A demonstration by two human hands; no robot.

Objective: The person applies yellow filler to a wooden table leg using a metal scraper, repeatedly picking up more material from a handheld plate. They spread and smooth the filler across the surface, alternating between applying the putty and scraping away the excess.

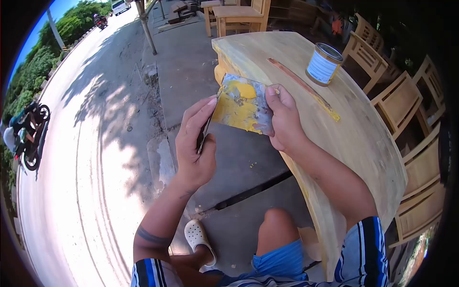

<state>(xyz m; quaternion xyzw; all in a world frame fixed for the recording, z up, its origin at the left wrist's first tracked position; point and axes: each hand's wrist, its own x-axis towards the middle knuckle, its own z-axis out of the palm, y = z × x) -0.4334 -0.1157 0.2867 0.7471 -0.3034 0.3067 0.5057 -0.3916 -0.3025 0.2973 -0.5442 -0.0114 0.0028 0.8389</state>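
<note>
A thin flat plate [262, 107], smeared with yellow putty [247, 91], is gripped at its right edge by my right hand [285, 117], thumb on top. My left hand [197, 141] is closed around a thin, dark-edged scraper [204, 130], seen nearly edge-on. Its edge meets the plate's left side, where putty has built up. Both hands are raised in front of the wooden tabletop [354, 129]. On that tabletop lies a narrow wooden stick [301, 86] with a putty-covered near end. Behind it stands a can [324, 67] with a white and blue label.
Wooden chairs [399, 103] line the right side, and another chair [241, 16] stands beyond the table. Concrete paving [186, 79] lies below, with a dark gap [253, 191] across it. At left runs a sunlit road [81, 158] with a motorcycle [31, 134] on it.
</note>
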